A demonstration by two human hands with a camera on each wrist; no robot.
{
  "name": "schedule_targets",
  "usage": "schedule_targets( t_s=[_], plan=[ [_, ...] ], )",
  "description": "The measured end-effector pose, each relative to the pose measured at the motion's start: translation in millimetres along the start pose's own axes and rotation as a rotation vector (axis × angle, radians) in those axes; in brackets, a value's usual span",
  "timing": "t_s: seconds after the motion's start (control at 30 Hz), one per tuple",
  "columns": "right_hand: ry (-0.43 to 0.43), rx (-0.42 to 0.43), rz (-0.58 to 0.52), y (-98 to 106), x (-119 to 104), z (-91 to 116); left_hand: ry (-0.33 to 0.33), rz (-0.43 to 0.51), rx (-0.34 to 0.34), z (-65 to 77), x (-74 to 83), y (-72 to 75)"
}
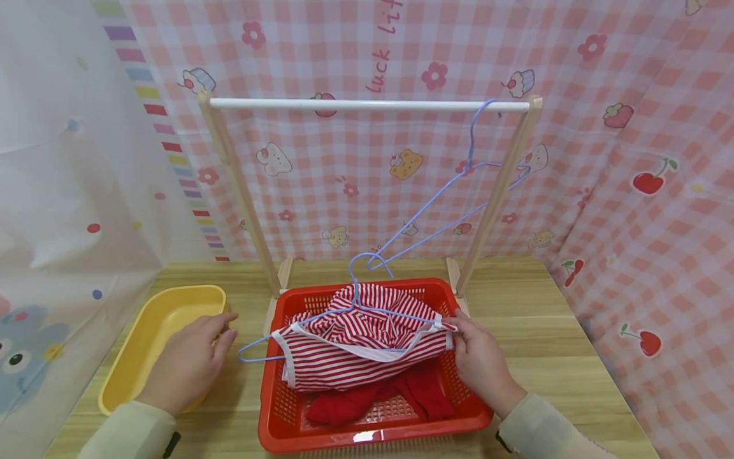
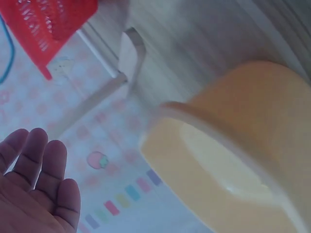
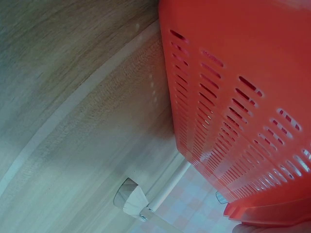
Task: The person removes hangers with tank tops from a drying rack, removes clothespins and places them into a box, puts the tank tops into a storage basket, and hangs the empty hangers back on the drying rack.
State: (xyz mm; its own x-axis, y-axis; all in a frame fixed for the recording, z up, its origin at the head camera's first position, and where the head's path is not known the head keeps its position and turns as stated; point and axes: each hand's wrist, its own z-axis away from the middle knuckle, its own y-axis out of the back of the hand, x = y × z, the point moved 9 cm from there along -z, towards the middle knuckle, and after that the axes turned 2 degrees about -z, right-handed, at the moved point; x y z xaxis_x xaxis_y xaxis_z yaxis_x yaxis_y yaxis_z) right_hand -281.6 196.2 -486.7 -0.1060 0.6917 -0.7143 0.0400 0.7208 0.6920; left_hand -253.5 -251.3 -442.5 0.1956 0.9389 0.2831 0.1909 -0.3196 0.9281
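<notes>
A red-and-white striped tank top [image 1: 355, 357] with white trim lies over the red basket [image 1: 375, 440], a blue wire hanger [image 1: 329, 312] running through its shoulders. The hanger's left end sticks out past the garment and its hook points up. At the basket's right rim, my right hand [image 1: 484, 360] pinches the top's shoulder by the hanger's right end; its fingers are partly hidden. My left hand [image 1: 192, 357] is held with fingers loosely extended and nothing in it, between the yellow basin [image 1: 163, 312] and the basket. In the left wrist view its fingers [image 2: 51, 165] are apart from the basin.
A drying rack with a white bar [image 1: 367, 104] and wooden legs stands behind the basket. Another blue hanger [image 1: 424, 207] hangs at the bar's right end. Red cloth [image 1: 355, 405] lies in the basket. Patterned curtains [image 1: 355, 57] surround the wooden table [image 1: 533, 331].
</notes>
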Motion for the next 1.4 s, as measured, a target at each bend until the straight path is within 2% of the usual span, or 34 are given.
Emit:
schedule_targets(
  t_s=[0.17,0.37,0.63,1.03,1.4],
  plan=[
    [0.000,0.005,-0.001,0.0,0.2,0.0,-0.009,0.007,-0.013,-2.4,10.0,-1.2],
    [0.003,0.010,-0.003,0.2,0.4,-0.1,-0.054,0.020,0.005,-4.2,23.4,2.5],
    [-0.007,0.002,-0.006,0.0,0.6,0.7,-0.071,0.041,-0.021,-4.2,36.7,0.8],
    [-0.004,0.004,-0.006,1.1,-0.9,0.9,-0.093,0.116,-0.072,-6.3,52.6,-13.9],
    [0.015,0.021,0.003,1.0,-0.6,0.2,-0.050,0.171,-0.156,-7.0,60.8,-33.7]
  ],
)
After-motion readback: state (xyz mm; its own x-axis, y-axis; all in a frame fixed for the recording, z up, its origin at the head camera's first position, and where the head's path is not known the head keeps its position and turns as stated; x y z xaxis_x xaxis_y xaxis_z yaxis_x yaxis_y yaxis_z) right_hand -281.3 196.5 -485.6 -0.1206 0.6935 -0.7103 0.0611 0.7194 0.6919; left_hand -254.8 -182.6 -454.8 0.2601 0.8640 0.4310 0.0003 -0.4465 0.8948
